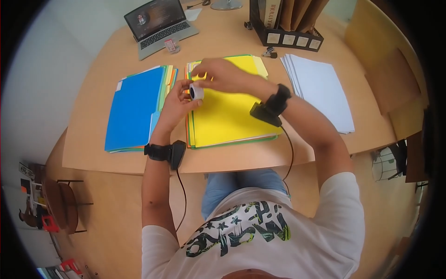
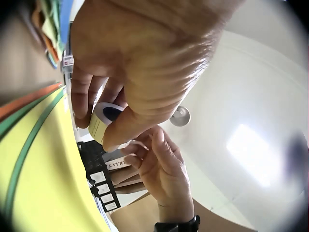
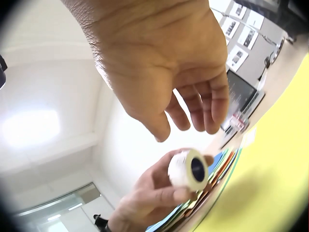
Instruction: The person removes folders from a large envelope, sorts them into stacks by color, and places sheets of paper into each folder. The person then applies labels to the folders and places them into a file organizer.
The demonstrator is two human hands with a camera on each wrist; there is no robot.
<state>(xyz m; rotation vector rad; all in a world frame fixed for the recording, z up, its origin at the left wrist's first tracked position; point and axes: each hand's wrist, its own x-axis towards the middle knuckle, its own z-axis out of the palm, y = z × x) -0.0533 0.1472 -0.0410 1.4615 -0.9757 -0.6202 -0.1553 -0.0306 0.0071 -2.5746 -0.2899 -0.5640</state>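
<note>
My left hand [image 1: 174,110] holds a small white roll [image 1: 199,92] with a dark round core, pinched between thumb and fingers above a stack topped by a yellow folder [image 1: 237,114]. In the left wrist view, faint print shows on the side of the roll [image 2: 99,121]. Close by on the right, my right hand [image 1: 224,76] hovers over the yellow folder's far part. The right wrist view shows its fingers [image 3: 219,104] loosely bent, holding nothing visible, with a gap between them and the roll [image 3: 181,170].
Left of the yellow stack lies a stack with a blue folder [image 1: 134,109] on top. White sheets [image 1: 320,90] lie at the right. Behind are a laptop [image 1: 162,35], a small red and white pack [image 1: 170,45], black clips [image 1: 269,53] and a black file organizer [image 1: 288,40].
</note>
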